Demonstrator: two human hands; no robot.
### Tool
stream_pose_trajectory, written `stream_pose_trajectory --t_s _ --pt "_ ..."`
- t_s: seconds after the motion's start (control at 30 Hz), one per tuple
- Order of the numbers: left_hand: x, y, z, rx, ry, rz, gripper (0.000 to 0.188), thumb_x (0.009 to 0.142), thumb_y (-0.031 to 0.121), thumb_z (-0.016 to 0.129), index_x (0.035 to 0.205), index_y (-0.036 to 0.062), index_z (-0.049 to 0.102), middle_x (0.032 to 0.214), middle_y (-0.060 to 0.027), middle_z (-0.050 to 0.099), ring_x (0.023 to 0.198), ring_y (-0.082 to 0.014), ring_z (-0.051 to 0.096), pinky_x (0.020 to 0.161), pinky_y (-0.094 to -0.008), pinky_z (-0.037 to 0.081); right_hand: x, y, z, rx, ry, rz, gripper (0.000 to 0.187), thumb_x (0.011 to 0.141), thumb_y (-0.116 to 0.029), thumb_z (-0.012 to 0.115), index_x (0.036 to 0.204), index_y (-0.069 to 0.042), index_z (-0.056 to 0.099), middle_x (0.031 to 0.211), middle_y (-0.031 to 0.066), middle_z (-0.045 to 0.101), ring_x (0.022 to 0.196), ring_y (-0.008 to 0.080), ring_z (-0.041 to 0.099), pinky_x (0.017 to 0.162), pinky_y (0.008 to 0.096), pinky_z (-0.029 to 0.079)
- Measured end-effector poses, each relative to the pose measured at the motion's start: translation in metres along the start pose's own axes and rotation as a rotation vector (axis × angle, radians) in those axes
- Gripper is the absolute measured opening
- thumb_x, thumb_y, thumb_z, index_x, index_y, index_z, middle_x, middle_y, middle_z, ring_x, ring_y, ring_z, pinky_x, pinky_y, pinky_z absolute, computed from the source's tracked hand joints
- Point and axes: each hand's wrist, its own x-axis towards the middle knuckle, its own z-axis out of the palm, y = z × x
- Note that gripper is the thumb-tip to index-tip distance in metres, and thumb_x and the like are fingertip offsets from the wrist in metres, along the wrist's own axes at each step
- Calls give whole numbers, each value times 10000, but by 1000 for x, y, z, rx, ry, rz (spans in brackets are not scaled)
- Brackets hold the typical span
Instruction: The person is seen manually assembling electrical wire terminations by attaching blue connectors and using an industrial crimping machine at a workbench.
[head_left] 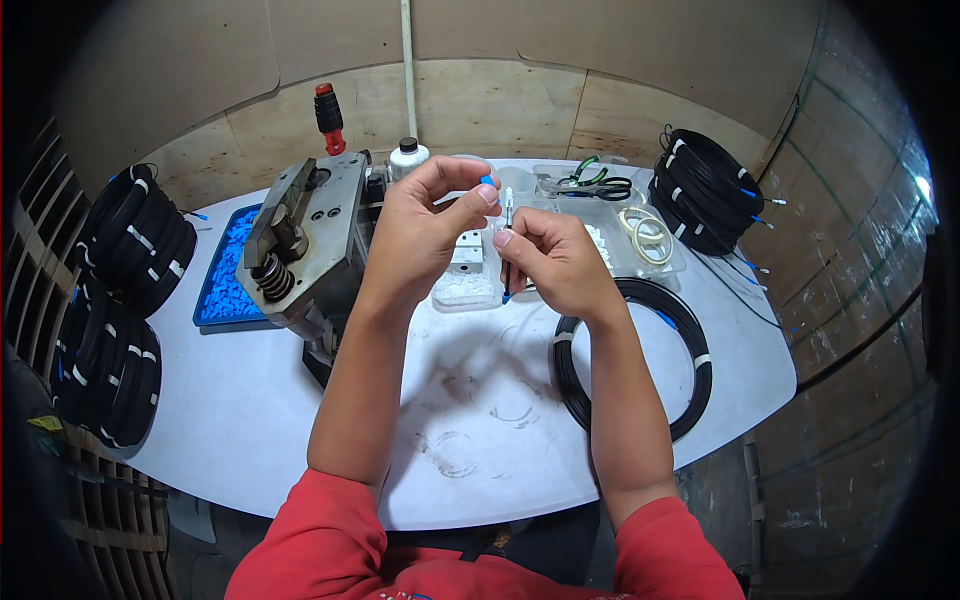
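Slim connector held near-upright in view, pale tip at the top

The slim connector (508, 198) was in the right hand (555, 255), in front of the person's chest and over the far half of the table (240, 400). Its long axis ran almost straight up the view, the tip towards the top edge; how far it leaned towards or away from the person could not be told. The tip looked whitish and translucent, the shaft below it dark, with a spot of blue beneath the fingers. The right hand pinched the shaft between thumb and curled fingers. Just beside the tip, the left hand gripped a small blue cap (488, 181) between thumb and forefinger, the cap apart from the connector.

Below the hands stood a clear tray (466, 302). A coil of black cable (702, 380) lay under the right forearm; left of the left hand stood a metal press (338, 200), beside a blue tray (232, 323) of blue pieces.
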Motion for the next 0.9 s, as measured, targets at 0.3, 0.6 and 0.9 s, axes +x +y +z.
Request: stream_pose_trajectory --t_s 0.3,0.6,0.9 --pt "6 -8 -3 -393 39 -136 234 919 84 640 1132 -4 597 968 -103 660 832 -147 642 709 -235 561 -1 0 -2 2 -69 -5 299 944 -214 625 721 -42 526 638 31 604 576 80 570 531 232 473" --pt "12 -23 -11 -477 -28 -229 204 926 150 651 1061 -3 627 909 -73 659 803 -118 643 683 -218 556 -2 2 0 69 -68 -37 267 928 -173 626 718 -20 566 612 14 593 556 62 553 513 232 435" --pt "10 -22 -10 -457 -95 -266 212 948 188 624 1038 -2 645 846 -40 634 746 -86 602 668 -215 530 -3 0 0 72 -71 -55 250 928 -153 625 728 -11 574 623 16 596 568 66 556 525 233 444"
